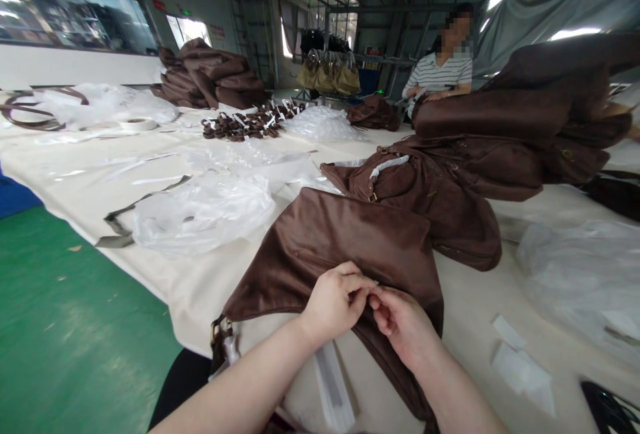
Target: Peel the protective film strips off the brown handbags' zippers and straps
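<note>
A brown leather-like bag (350, 227) lies on the pale cloth-covered table (200, 287) in front of me. Over its near part, my left hand (337, 301) and my right hand (400, 321) meet at the fingertips. Both are pinched closed on something too small to make out. A buckle and a plastic-wrapped strap (230, 347) show at the bag's left corner. Below my hands, between my forearms, is a translucent plastic strip (333, 387). Another brown bag (435, 201) with a wrapped handle touches the far right side of the first.
Clear plastic (210, 211) lies to the left, more (585, 281) to the right. Brown bags are piled at the back left (210, 77) and right (500, 114). A person in a striped top (443, 74) is across the table. A phone (610, 411) lies at the lower right.
</note>
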Action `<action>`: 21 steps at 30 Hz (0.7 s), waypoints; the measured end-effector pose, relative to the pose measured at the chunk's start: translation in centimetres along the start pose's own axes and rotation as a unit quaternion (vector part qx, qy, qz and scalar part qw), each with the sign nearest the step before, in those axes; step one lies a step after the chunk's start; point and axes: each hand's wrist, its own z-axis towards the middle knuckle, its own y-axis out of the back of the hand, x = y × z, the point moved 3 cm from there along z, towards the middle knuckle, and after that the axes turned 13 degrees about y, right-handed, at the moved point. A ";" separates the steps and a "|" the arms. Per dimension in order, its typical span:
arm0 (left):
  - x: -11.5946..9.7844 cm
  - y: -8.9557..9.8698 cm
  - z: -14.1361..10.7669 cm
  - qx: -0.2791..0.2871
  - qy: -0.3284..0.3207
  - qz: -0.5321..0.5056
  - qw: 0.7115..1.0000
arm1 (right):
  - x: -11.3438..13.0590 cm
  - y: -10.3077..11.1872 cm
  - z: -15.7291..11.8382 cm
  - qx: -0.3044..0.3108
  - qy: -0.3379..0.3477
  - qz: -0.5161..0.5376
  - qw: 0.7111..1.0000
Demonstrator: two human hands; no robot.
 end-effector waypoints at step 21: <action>3.1 -1.6 0.9 0.080 0.140 -0.010 0.987 | 1.2 -1.8 -1.0 0.059 0.122 -0.438 0.889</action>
